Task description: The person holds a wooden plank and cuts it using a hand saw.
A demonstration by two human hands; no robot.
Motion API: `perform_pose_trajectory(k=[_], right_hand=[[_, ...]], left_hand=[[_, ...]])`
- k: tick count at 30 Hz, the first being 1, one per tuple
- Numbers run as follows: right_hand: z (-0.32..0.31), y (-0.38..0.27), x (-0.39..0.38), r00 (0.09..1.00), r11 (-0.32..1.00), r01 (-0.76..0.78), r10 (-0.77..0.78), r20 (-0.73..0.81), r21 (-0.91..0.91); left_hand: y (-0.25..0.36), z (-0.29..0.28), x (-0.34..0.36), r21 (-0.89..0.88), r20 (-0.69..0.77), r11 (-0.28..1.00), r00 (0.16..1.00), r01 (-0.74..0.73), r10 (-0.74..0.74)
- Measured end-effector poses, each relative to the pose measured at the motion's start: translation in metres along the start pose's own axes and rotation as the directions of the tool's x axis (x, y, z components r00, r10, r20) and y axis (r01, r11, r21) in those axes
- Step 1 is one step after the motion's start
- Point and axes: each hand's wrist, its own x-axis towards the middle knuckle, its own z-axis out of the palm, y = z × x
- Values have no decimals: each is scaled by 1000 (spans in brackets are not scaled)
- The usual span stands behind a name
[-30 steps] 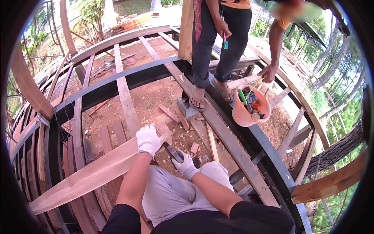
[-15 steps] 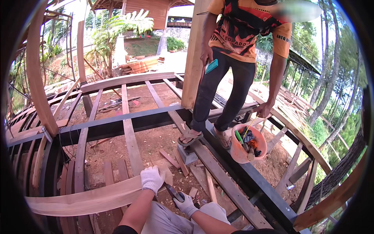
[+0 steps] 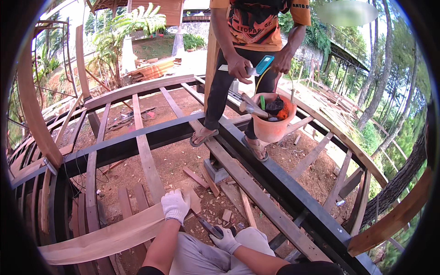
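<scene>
Wooden plank (image 3: 110, 237) — under the left hand (image 3: 175, 205)

Gloved left grip (image 3: 175, 206) on a board (image 3: 107, 235), right grip (image 3: 224, 239) around a dark tool (image 3: 207, 225) — perhaps bladed — and a person (image 3: 254, 34) ahead with a bucket (image 3: 271, 130).

The left hand (image 3: 175, 206) covers part of the wide board (image 3: 110, 233). The right hand (image 3: 225, 240) hides the grip of the dark tool (image 3: 207, 226), whose exact kind cannot be told. Near, the black sleeves (image 3: 306, 268) are cut off by the lower edge. Far, the top edge cuts off the co-worker's (image 3: 254, 30) head, while their body hides part of the post (image 3: 211, 57). A pale blur (image 3: 347, 13) covers some background to the right. The bucket (image 3: 272, 129) conceals its contents' lower ends.
</scene>
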Motion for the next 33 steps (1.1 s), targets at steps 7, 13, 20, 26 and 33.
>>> perform_pose_trajectory(k=[7, 13, 20, 26, 33], right_hand=[[-36, -47, -43, 995, 997, -69, 67, 67, 25], [-79, -48, -94, 992, 997, -72, 68, 104, 35], [16, -44, 43, 1000, 992, -25, 27, -11, 126], [-78, -73, -105, 940, 866, -340, 300, 162, 368], [16, -23, 37, 988, 995, 39, -24, -155, 93]], left_hand=[[-20, -8, 1, -10, 57, 1000, 998, 24, -23], [-6, -1, -3, 22, 45, 999, 998, 40, -41], [-23, 10, 8, -64, -17, 998, 1000, 22, -23], [-27, 3, 6, -49, -1, 998, 999, 39, -39], [-14, 21, 0, -68, 10, 998, 1000, 15, -14]])
